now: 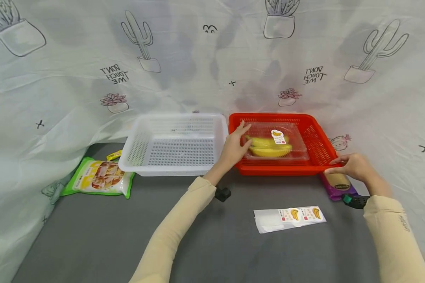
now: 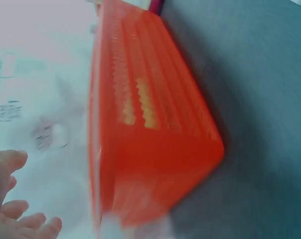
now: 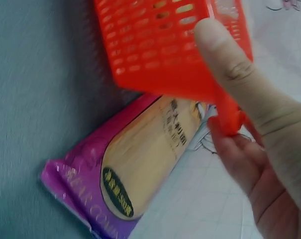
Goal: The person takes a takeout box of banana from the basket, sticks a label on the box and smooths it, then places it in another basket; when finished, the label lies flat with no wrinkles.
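Observation:
A red plastic basket (image 1: 279, 171) holds a clear lidded tray (image 1: 301, 145) of bananas (image 1: 269, 151). On its lid is a white label (image 1: 278, 136) with a banana picture. My right hand (image 1: 355, 169) pinches the basket's front right corner rim; in the right wrist view the thumb (image 3: 230, 59) lies over the rim with fingers beneath. At the basket's left side, my left hand (image 1: 235, 145) has its fingers spread above the rim. Those fingers (image 2: 16, 209) stand apart from the basket wall in the left wrist view and grip nothing.
To the left stands a white basket (image 1: 173, 171), beside a green food bag (image 1: 99, 177) and a small yellow packet (image 1: 114, 155). A purple pasta bag (image 3: 140, 164) lies under the red basket's right corner. A strip of banana labels (image 1: 290, 218) rests on the grey table (image 1: 233, 251) in front.

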### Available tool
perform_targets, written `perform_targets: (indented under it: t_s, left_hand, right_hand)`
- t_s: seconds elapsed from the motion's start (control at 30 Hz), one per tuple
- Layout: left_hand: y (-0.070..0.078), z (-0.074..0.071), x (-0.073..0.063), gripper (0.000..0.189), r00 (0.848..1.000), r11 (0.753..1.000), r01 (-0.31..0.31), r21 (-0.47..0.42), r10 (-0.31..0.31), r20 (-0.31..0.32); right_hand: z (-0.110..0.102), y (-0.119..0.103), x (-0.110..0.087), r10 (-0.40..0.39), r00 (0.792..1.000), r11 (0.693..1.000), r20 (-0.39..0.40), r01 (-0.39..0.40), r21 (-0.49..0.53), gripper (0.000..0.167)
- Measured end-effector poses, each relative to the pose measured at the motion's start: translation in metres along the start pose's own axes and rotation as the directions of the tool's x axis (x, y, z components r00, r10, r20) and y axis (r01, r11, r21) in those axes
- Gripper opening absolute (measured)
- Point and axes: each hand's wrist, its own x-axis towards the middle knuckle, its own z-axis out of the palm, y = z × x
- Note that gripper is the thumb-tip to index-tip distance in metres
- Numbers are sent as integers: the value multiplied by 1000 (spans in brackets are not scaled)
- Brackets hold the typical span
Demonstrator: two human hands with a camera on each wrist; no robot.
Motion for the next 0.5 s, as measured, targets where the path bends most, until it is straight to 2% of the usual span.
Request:
perform_targets:
  t_s: [0.03,0.07,0.13,0.2,0.23,0.3,0.37,0.43,0.5]
  left_hand:
    - [-3,-11,-5,55,1000,1000,-6,10,6,0]
    - [-7,-22,-11,56,1000,998,-6,56,6,13]
    - [-18,-46,-24,58,998,983,39,180,-48,48]
    - [-32,-67,-35,61,992,940,79,331,-108,69]
    - [-40,-77,-40,62,987,908,99,408,-140,73]
    - [-54,-93,-49,65,977,832,144,536,-205,56]
    - [-67,-104,-56,68,974,772,174,611,-227,10]
    - [-76,-111,-61,71,972,735,204,646,-232,-43]
    - [-83,-115,-65,74,972,716,221,662,-218,-88]
  right_hand:
    - [-1,-1,0,1,1000,1000,18,-1,-9,69]
    - [-3,-3,1,-5,999,1000,37,6,-27,71]
    - [-9,-9,1,-14,996,997,92,21,-74,79]
    - [-15,-19,2,-19,990,995,143,34,-98,86]
    - [-17,-25,2,-31,989,993,145,47,-105,87]
    - [-17,-39,2,-53,995,992,83,62,-106,89]
    - [-11,-54,0,-81,996,992,-36,77,-100,85]
    - [1,-69,-1,-126,977,986,-171,104,-133,81]
    - [15,-83,-2,-173,948,973,-267,122,-197,77]
